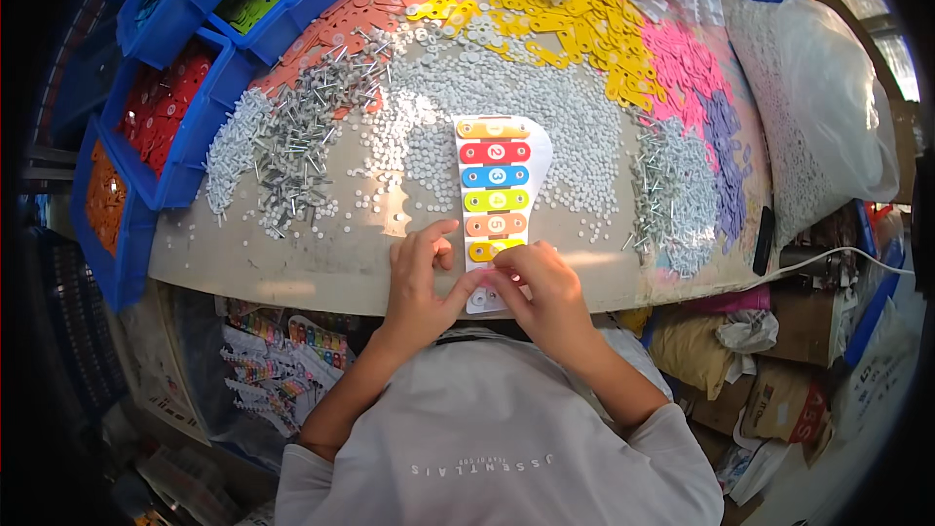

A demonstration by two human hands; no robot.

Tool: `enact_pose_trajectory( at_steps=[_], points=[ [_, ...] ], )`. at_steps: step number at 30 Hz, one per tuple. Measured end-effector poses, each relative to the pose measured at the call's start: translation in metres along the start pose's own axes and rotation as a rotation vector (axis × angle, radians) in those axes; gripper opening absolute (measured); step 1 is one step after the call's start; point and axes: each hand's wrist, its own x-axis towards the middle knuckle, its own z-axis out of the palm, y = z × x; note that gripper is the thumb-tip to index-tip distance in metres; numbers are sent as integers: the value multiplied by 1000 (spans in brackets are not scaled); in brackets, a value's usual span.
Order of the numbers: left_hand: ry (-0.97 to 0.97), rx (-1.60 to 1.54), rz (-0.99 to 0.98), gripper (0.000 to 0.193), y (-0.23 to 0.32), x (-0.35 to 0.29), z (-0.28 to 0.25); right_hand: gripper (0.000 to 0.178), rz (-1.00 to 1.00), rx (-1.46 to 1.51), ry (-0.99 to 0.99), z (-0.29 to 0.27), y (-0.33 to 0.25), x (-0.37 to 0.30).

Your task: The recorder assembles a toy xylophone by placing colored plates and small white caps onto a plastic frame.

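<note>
A white toy xylophone base (541, 151) lies upright before me at the table's near edge. Several coloured bars run down it, orange, red, blue, green, peach and a yellow bar (487, 250), each with a small round fastener at its ends. My right hand (547, 297) has thumb and fingers pinched at a pink bar (474, 279) over the base's lower end, partly hidden by the fingers. My left hand (421, 278) reaches its thumb to the same pink bar. Its other fingers are raised, loosely bent and apart from the thumb.
Heaped across the table are small white caps (575, 107), metal pins (302, 146), more pins (672, 175), and yellow bars (604, 34), pink bars (682, 63) and purple bars (723, 146). Blue bins (122, 244) stand left; a clear plastic bag (808, 88) and a white cable (828, 252) are right.
</note>
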Motion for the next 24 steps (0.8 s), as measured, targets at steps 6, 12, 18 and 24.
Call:
enact_pose_trajectory(
  at_steps=[6,12,18,24],
  points=[
    [-55,40,9,63,3,2,-2,16,125,42,14,-15,5,-4],
    [-72,31,4,62,3,3,-3,15,241,134,-24,-20,20,-13],
    [-118,-55,-20,63,-2,6,2,17,423,422,-63,-15,44,-19],
    [-149,48,-148,82,-1,-13,-3,15,281,87,134,-52,52,-15]
  ],
)
